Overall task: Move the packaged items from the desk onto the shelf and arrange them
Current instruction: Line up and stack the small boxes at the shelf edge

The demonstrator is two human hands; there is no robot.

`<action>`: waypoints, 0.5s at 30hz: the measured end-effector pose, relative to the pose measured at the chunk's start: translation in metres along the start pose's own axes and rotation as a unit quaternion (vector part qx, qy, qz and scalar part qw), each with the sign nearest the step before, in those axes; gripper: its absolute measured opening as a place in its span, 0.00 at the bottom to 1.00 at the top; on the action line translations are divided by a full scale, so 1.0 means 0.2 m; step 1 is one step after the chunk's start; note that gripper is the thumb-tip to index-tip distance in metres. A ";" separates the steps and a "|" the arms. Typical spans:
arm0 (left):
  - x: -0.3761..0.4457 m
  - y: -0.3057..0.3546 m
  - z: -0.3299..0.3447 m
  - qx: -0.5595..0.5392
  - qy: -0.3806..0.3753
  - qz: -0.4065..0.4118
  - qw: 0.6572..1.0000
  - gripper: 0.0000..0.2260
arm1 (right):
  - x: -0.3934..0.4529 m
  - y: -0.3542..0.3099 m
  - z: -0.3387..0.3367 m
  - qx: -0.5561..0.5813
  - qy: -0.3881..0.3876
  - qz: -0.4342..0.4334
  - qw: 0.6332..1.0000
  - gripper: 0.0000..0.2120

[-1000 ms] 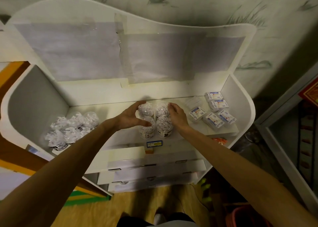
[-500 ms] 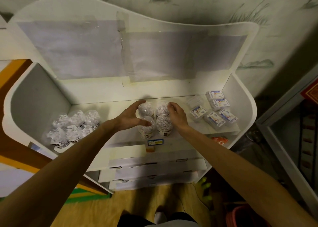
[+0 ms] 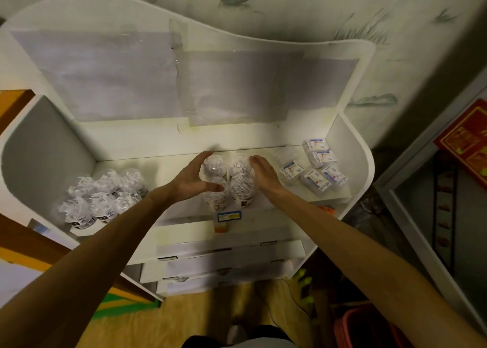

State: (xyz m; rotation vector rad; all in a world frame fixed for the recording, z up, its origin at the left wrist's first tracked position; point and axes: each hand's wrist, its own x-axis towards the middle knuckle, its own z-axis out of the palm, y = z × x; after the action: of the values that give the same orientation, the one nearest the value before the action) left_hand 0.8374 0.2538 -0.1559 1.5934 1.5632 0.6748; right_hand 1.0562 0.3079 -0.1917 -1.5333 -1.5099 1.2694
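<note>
Several clear round tubs (image 3: 241, 186) filled with white pieces stand in a tight square cluster at the middle of the white shelf (image 3: 266, 208). My left hand (image 3: 193, 177) cups the cluster's left side, fingers curved round the back tub and thumb across the front-left tub. Against the cluster's right side lies my right hand (image 3: 263, 173), its fingers nearly straight. A second group of the same tubs (image 3: 102, 197) stands at the shelf's left end. Several small flat clear boxes (image 3: 313, 167) with blue and red labels lie at the right end.
The shelf has tall white side walls and a back panel with taped paper sheets (image 3: 184, 78). A blue price tag (image 3: 228, 215) hangs on its front edge, with lower shelves (image 3: 224, 258) beneath. A metal rack (image 3: 432, 215) stands at right, a red bucket (image 3: 366, 329) on the floor.
Both hands stay around the middle cluster of tubs with almost no movement; the right hand's fingers have straightened slightly against the right side.
</note>
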 end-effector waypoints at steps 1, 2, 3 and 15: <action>-0.01 0.01 0.00 -0.002 0.006 0.003 1.000 0.43 | -0.01 0.00 -0.02 0.007 0.013 0.003 1.000 0.25; -0.02 0.03 0.00 -0.010 0.018 0.005 1.000 0.42 | -0.02 0.01 -0.03 0.013 0.030 0.005 0.999 0.24; -0.03 0.04 0.00 -0.011 0.038 0.006 0.999 0.41 | -0.05 0.02 -0.04 0.024 0.050 0.006 0.998 0.23; 0.04 0.31 0.09 0.164 0.119 0.198 0.959 0.27 | -0.37 0.31 -0.37 -0.124 0.206 -0.039 0.970 0.18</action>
State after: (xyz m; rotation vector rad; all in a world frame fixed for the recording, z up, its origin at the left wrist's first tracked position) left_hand 0.8887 0.2633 -0.1162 2.1782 1.6019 0.8827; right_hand 1.1560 0.2415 -0.2104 -1.7463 -1.4706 0.6766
